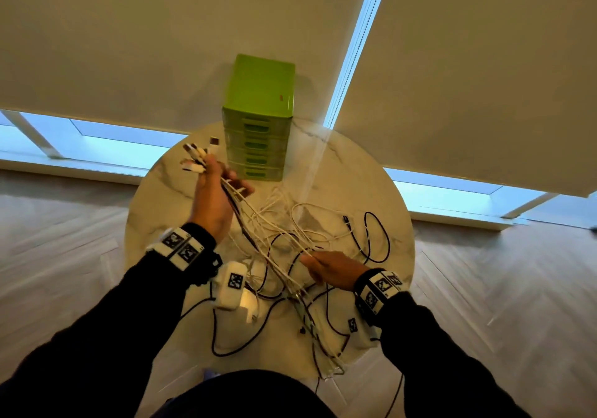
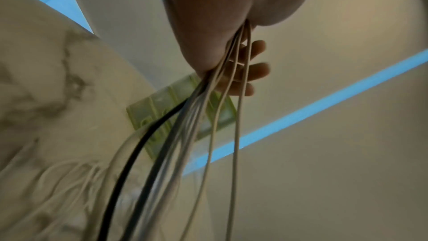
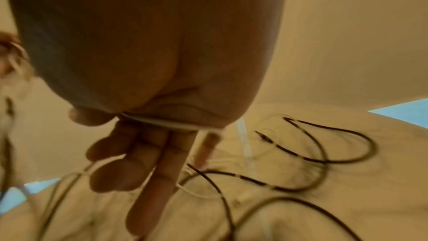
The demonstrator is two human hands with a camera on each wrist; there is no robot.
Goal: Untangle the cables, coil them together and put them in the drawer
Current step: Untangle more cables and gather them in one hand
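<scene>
My left hand (image 1: 211, 198) is raised over the table's far left and grips a bundle of white and black cables (image 2: 215, 116), fingers (image 2: 254, 72) curled round them. Several plugs (image 1: 197, 156) stick out above its fist. The strands run down and right to my right hand (image 1: 329, 270), which hovers low over the tangle (image 1: 290, 233). A white cable (image 3: 166, 123) crosses its palm (image 3: 139, 61) under partly curled fingers (image 3: 115, 177); one finger points straight. The green drawer unit (image 1: 258, 120) stands at the table's far edge with all drawers closed.
The round marble table (image 1: 381, 185) carries loose black cable loops (image 1: 378, 236) on the right and white charger blocks (image 1: 231, 285) near my left wrist. Some cables hang over the near edge (image 1: 326, 362). Roller blinds and wooden floor surround the table.
</scene>
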